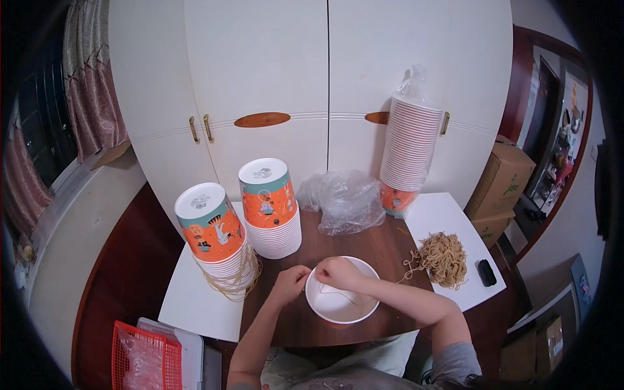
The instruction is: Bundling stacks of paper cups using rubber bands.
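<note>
A white-lined paper bucket point(335, 305) stands mouth up at the table's near edge. My left hand point(290, 285) is closed in a pinch at the left side of its rim; what lies between those fingertips is too small to make out. Reaching across the bucket's mouth, my right hand point(341, 273) pinches a thin tan string point(354, 300) just inside the same side of the rim. The string trails down across the white inside of the bucket. To the right lies a tangled pile of tan string point(443, 260).
Upside-down bucket stacks point(209, 224) point(270, 208) stand at the left, the nearer draped with loose string point(234, 279). Behind are a crumpled plastic bag point(344, 201) and a tall bagged bucket stack point(409, 143). A black object point(486, 273) lies at the right; a red basket point(170, 364) is lower left.
</note>
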A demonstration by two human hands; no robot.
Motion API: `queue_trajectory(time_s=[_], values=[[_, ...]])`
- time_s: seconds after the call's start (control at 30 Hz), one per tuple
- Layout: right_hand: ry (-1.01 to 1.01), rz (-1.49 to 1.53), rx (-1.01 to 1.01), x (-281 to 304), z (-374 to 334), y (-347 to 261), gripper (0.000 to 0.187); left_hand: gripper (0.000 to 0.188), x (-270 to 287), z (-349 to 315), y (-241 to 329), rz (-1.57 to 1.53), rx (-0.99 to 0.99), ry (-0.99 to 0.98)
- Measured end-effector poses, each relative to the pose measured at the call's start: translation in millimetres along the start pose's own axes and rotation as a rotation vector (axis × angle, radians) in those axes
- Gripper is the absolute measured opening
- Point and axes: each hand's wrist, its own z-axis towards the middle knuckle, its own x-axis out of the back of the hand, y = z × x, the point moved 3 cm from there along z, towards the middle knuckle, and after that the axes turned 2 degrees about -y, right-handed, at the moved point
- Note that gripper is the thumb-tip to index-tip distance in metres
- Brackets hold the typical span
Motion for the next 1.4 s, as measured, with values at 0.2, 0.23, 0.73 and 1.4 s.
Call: queue_trajectory(time_s=[0.2, 0.23, 0.73, 1.4], values=[[-0.201, -0.034, 0.401, 9.6, 10.0, 2.3, 0.009, 0.007, -16.5, -22.7, 8.9, -0.094, 0.009, -0.003], [-0.223, -0.029, 0.459, 10.9, 11.8, -0.9, 0.009, 0.007, -20.5, -26.6, 7.9, -0.181, -0.001, 0.002], [-0.489, 0.354, 0.102, 49.1, -1.5, -18.1, 0.021, 0.014, 28.1, -46.1, 59.9, -1.000, 0.106, 0.081], [0.350, 0.119, 0.274, 42.2, -11.5, -56.6, 0.015, 0.012, 4.9, -59.2, 47.5, -0.447, 0.171, 0.075]])
